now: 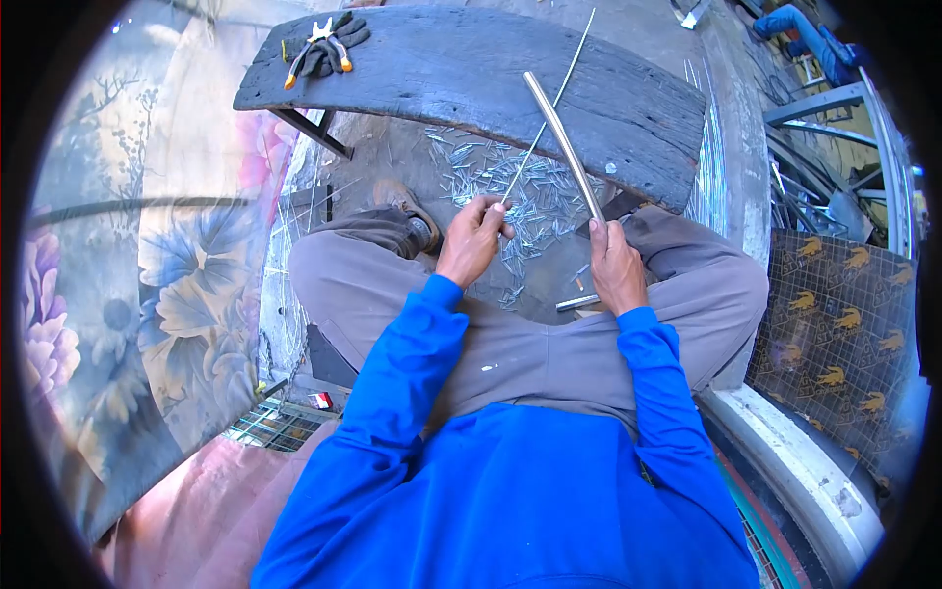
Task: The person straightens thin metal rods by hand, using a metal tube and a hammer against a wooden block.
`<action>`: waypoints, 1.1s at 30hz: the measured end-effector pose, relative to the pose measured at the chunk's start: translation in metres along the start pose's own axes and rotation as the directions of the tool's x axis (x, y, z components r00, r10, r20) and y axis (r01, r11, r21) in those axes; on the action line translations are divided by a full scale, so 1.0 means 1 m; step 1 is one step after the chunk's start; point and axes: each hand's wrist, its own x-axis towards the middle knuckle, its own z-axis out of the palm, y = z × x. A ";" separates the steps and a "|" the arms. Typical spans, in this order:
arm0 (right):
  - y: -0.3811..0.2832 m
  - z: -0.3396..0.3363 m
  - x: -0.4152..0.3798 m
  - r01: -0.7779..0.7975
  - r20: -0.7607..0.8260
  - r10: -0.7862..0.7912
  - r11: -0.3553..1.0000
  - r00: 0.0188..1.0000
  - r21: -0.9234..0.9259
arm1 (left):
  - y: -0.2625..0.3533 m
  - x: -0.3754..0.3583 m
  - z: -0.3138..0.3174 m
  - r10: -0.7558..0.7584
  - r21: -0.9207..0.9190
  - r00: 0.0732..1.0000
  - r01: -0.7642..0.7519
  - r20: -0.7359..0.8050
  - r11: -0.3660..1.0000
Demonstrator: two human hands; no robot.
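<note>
My left hand pinched a thin rod pointing to one o'clock; my right hand gripped a metal bar by its near end, pointing to eleven. I judged the metal bar stiff, smooth and heavier, best gripped there, the thin rod springy. The worktop stood beyond, at twelve.

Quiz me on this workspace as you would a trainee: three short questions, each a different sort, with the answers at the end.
1. What lies scattered on the ground under and near the wooden bench?
2. True or false: the left hand holds a thin rod.
3. Fill the gap: the orange-tipped pliers lie on top of dark ____.

Key: 1. Short metal pieces. 2. True. 3. Gloves.
</note>
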 end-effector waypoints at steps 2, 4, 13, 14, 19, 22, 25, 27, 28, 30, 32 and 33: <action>0.000 0.001 0.000 -0.005 -0.009 0.005 1.000 1.000 0.015 | -0.002 -0.005 -0.001 -0.029 -0.022 1.000 0.029 -0.007 0.999; 0.002 0.001 0.001 -0.001 -0.008 0.001 1.000 1.000 0.011 | -0.003 -0.005 0.001 0.017 -0.017 0.999 -0.017 -0.034 1.000; -0.009 -0.011 -0.013 0.264 -0.265 -0.197 0.932 0.944 0.247 | -0.004 0.011 0.020 0.005 0.031 0.998 -0.004 -0.058 1.000; -0.008 -0.009 -0.013 0.265 -0.268 -0.196 0.931 0.943 0.252 | -0.003 0.013 0.020 -0.053 -0.036 0.998 0.052 -0.032 0.998; 0.005 -0.003 0.000 0.038 0.028 -0.040 0.997 0.999 0.061 | 0.017 0.014 0.020 -0.243 -0.437 0.959 0.282 0.144 0.854; -0.004 -0.005 -0.009 0.127 -0.117 -0.109 0.979 0.987 0.162 | 0.014 0.017 0.019 -0.238 -0.481 0.960 0.281 0.151 0.830; -0.007 -0.004 -0.011 0.276 -0.235 -0.219 0.930 0.947 0.242 | 0.009 0.020 0.018 -0.228 -0.588 0.948 0.316 0.220 0.744; -0.001 0.000 -0.001 0.163 -0.092 -0.149 0.972 0.985 0.169 | 0.006 0.023 0.015 -0.203 -0.623 0.944 0.326 0.262 0.711; 0.002 0.001 0.004 0.061 0.049 -0.065 0.995 0.997 0.077 | 0.005 0.023 0.014 -0.174 -0.660 0.938 0.335 0.299 0.673; 0.005 0.005 0.007 0.049 0.042 -0.052 0.996 0.998 0.072 | 0.005 0.022 0.014 -0.185 -0.625 0.947 0.314 0.263 0.715; 0.006 0.007 0.008 0.044 0.042 -0.046 0.997 0.998 0.063 | 0.005 0.022 0.014 -0.194 -0.594 0.956 0.289 0.220 0.751; 0.006 0.008 0.006 0.037 0.041 -0.040 0.997 0.998 0.073 | 0.004 0.020 0.014 -0.186 -0.522 0.970 0.240 0.155 0.818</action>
